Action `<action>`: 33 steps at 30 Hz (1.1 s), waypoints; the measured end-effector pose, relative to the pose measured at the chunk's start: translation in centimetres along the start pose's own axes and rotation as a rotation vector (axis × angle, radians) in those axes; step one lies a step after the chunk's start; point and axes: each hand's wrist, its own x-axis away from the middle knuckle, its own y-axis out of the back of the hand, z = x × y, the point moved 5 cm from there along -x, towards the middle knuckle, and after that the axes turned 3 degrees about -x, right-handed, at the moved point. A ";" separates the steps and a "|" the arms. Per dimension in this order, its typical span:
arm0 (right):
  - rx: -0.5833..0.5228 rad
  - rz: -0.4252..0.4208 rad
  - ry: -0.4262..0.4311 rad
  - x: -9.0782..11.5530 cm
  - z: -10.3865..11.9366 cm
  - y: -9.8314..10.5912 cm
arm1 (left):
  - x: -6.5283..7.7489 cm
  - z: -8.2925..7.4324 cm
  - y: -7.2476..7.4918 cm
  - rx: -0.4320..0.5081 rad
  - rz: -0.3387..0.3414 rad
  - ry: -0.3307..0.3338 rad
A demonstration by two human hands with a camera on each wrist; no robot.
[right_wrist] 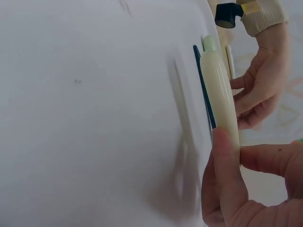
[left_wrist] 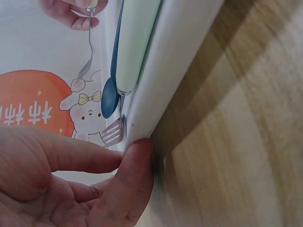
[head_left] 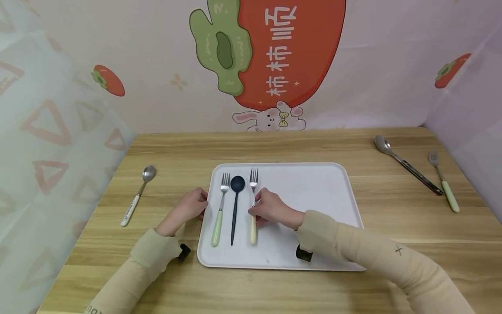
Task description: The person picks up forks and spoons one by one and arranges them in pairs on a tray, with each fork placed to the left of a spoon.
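A white tray lies on the wooden table, and my left hand pinches its left rim between thumb and fingers. Over the tray my right hand holds a fork with a cream handle, tines pointing away from me. In the right wrist view, thumb and fingers pinch that cream handle, and its shadow falls on the tray apart from it. To the fork's left lie a dark blue spoon and a fork with a green handle, side by side on the tray.
Left of the tray a spoon with a white handle lies on the table. At the right are a long metal spoon and a second green-handled fork. A printed cloth wall stands behind the table.
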 end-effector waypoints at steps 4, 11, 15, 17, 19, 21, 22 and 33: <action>0.021 0.000 0.010 -0.3 0.0 -0.5 | 0.0 0.0 0.0 0.002 0.000 0.002; 0.074 -0.012 0.037 -0.4 0.3 -0.9 | -0.1 0.1 0.0 -0.012 -0.002 0.008; 0.104 -0.017 0.036 -0.3 0.3 -1.0 | -0.1 0.1 0.0 -0.014 -0.003 0.002; 0.122 -0.018 0.040 -0.2 0.3 -1.0 | -0.1 0.1 0.0 -0.014 -0.003 -0.002; 0.142 -0.016 0.051 -0.2 0.3 -1.0 | -0.1 0.1 0.0 -0.012 -0.004 -0.004; 0.153 -0.012 0.068 -0.2 0.4 -1.0 | -0.1 0.1 0.0 -0.010 -0.004 -0.005; 0.160 -0.011 0.076 -0.1 0.4 -1.1 | -0.1 0.1 0.0 -0.009 -0.004 -0.004; 0.207 -0.016 0.094 -0.2 0.2 -1.2 | -0.2 0.3 0.0 0.003 -0.004 0.005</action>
